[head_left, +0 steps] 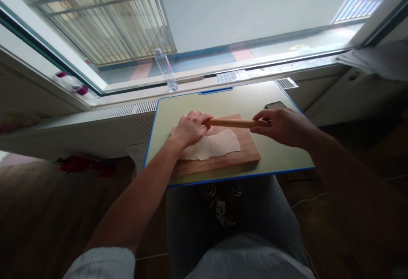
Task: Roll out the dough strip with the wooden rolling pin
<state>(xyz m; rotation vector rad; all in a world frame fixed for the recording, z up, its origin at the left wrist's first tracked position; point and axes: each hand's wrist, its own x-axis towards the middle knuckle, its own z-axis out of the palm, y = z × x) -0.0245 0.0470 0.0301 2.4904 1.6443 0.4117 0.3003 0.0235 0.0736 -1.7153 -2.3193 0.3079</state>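
Observation:
A wooden rolling pin (234, 123) lies crosswise over the far part of a wooden board (219, 165). Its left end is under the closed fingers of my left hand (193, 129). My right hand (279, 126) grips the other end between thumb and fingers. Nearer to me, a flat, pale sheet of dough (218, 145) with uneven edges is spread on the board. The left hand and forearm cover part of the dough's left side. Whether the pin touches the dough, I cannot tell.
The board rests on a pale table with a blue rim (236, 177). A phone (276, 105) lies behind my right hand. On the windowsill stand a clear bottle (166, 70) and, farther left, a bottle with magenta ends (72, 84). Cables (309, 199) run along the dark floor.

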